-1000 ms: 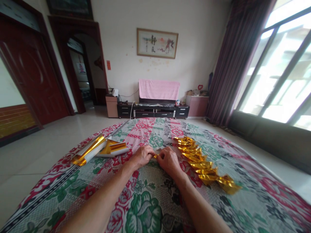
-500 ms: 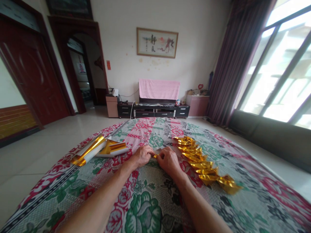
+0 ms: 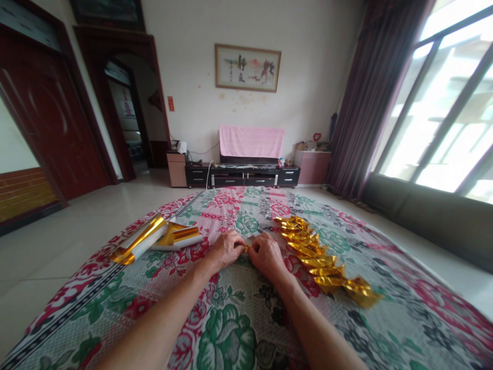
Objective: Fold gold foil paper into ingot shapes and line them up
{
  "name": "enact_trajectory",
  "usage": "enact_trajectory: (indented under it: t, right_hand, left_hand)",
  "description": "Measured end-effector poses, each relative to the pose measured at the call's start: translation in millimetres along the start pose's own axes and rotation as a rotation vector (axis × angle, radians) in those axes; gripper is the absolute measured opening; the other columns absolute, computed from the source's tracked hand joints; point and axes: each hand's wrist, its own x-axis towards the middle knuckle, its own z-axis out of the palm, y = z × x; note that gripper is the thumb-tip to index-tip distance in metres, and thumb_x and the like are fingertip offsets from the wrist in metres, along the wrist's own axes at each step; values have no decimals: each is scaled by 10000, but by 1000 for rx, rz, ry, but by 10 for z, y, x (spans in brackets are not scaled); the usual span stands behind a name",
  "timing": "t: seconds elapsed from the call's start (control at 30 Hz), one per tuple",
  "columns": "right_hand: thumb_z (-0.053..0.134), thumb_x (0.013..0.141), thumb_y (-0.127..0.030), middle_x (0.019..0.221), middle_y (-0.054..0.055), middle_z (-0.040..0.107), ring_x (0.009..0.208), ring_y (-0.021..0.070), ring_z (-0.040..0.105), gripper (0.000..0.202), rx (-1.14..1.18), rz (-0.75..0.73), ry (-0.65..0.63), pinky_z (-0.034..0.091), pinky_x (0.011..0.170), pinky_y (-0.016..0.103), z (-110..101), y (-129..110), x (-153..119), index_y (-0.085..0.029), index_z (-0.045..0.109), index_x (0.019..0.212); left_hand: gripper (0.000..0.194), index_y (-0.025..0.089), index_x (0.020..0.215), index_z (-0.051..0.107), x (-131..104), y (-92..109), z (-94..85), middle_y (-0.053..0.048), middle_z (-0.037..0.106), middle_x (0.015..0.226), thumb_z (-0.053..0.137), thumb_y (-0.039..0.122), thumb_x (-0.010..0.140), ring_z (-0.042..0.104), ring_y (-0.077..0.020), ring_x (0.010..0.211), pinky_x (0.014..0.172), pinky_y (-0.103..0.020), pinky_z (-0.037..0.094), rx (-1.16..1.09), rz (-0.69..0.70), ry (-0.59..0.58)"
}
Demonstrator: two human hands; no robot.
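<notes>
My left hand (image 3: 228, 248) and my right hand (image 3: 266, 253) meet over the middle of the patterned cloth. Between their pinched fingertips is a small piece of gold paper (image 3: 247, 248), mostly hidden by the fingers. Right of my right hand lies a slanting row of several folded gold paper pieces (image 3: 322, 261), overlapping one another. Loosely rolled gold-and-white paper sheets (image 3: 148, 240) rest left of my left hand, next to a second curled bundle (image 3: 181, 235).
The flowered cloth (image 3: 227, 334) covers a round table. Beyond it stand a low black cabinet (image 3: 231, 180) and a pink towel (image 3: 252, 141) draped over something. A curtain (image 3: 346, 113) and window are on the right.
The fingers have shifted very slightly around the gold paper, and less of it shows between them. The view has moved a little; the rolls and the folded row stay in place.
</notes>
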Motion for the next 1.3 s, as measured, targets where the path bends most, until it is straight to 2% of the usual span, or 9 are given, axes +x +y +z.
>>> enact_trajectory:
  t: [0.3,0.47,0.6,0.93,1.17,1.3]
  right_hand:
    - [532,713,-162,708,36,567,628,115,515,111,1,23,-15,347,601,208,-5,-10,-8,-155,599,625]
    - [512,746,-173,763,41,583,714,132,529,131,34,-63,-14,362,644,206,8,26,-16,-182,638,710]
    - [508,758,-188,785,48,598,766,141,537,168,59,-67,-31,378,681,207,32,58,-11,-193,650,668]
    - [505,738,-177,807,49,621,752,141,555,182,44,-17,-31,396,661,214,35,27,-18,-195,664,650]
    - [493,741,-164,789,42,619,765,135,556,194,49,-48,-34,399,696,207,33,41,-12,-197,675,681]
    - [527,743,-228,784,45,615,741,136,552,164,42,-35,-19,395,677,212,42,31,-18,-195,672,675]
  left_hand:
    - [152,162,705,673,-9,2,8,-36,628,748,525,128,705,572,-140,726,685,-238,444,8,-2,14]
    - [167,167,710,678,-3,-8,17,-36,634,761,515,132,708,575,-139,733,693,-236,446,1,-10,5]
    - [162,157,690,676,1,-19,19,-37,626,739,518,124,699,575,-135,718,671,-229,441,-11,-9,9]
    - [175,165,694,681,14,-87,63,-33,628,741,511,120,690,578,-132,727,686,-226,447,-21,-3,11]
    - [170,168,711,682,21,-105,72,-36,633,763,517,138,681,583,-141,742,702,-237,459,-9,-37,-8]
    - [164,169,720,686,23,-130,83,-40,634,776,527,152,683,584,-144,753,715,-242,461,-4,-44,-4]
